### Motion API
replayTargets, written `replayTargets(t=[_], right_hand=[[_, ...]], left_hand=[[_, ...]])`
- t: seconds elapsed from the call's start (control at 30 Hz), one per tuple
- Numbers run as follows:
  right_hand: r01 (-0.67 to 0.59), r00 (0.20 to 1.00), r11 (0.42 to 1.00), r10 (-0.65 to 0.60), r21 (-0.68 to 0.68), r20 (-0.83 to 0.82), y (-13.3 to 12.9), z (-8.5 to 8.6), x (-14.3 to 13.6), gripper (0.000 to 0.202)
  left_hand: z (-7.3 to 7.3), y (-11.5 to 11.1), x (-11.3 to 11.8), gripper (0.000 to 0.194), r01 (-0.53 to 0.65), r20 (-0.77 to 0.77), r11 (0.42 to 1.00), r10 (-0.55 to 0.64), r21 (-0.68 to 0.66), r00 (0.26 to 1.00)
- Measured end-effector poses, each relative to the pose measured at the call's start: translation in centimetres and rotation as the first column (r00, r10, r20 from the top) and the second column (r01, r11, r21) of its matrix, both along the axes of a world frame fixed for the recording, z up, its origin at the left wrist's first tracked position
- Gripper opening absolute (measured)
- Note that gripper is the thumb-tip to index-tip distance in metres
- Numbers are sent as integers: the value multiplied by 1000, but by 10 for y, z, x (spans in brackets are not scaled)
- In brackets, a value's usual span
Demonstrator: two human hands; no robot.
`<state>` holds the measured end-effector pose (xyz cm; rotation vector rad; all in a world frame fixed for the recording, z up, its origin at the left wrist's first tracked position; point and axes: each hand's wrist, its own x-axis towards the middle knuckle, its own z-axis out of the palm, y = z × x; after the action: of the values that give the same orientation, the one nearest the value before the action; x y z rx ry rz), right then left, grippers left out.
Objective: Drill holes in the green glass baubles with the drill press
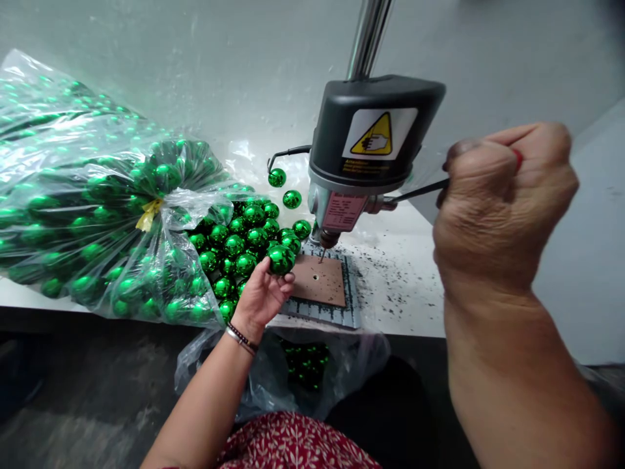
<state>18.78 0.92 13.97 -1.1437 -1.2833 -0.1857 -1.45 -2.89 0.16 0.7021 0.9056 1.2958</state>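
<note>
My left hand (266, 293) grips a shiny green ball (282, 259) between thumb and fingers, just left of a brown board (319, 280) with a small hole in it. Wrapped in a fist, my right hand (498, 195) holds the black lever (422, 189) of a bench drill press (375, 130). The drill bit (322, 255) points down over the board and is apart from the ball. Many more green balls (234, 245) spill from a clear plastic bag beside my left hand.
A large clear bag (88, 221) of green balls, tied with a yellow strip (149, 213), fills the left of the white table (410, 286). Dark shavings lie around the grey base (352, 306). An open plastic bag (361, 355) with green balls hangs below the table edge.
</note>
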Motion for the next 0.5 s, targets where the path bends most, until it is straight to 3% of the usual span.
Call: replayTargets(t=[0.1, 0.2, 0.3, 0.4, 0.5], right_hand=[[15, 1000, 999, -15, -28, -10, -2, 1, -1, 26], [36, 999, 997, -37, -69, -7, -6, 4, -3, 24], [29, 999, 994, -31, -103, -17, -8, 6, -4, 23], [17, 999, 994, -21, -110, -34, -9, 6, -4, 26], [3, 1000, 996, -5, -90, -28, -8, 6, -3, 33]], left_hand=[[5, -4, -1, 40, 21, 236, 997, -3, -76, 972], [13, -6, 0, 41, 58, 481, 983, 33, -172, 876], [22, -8, 0, 48, 101, 628, 968, 68, -229, 775], [33, -12, -5, 56, 138, 664, 959, 62, -246, 745], [50, -14, -15, 48, 131, 542, 956, 33, -262, 839]])
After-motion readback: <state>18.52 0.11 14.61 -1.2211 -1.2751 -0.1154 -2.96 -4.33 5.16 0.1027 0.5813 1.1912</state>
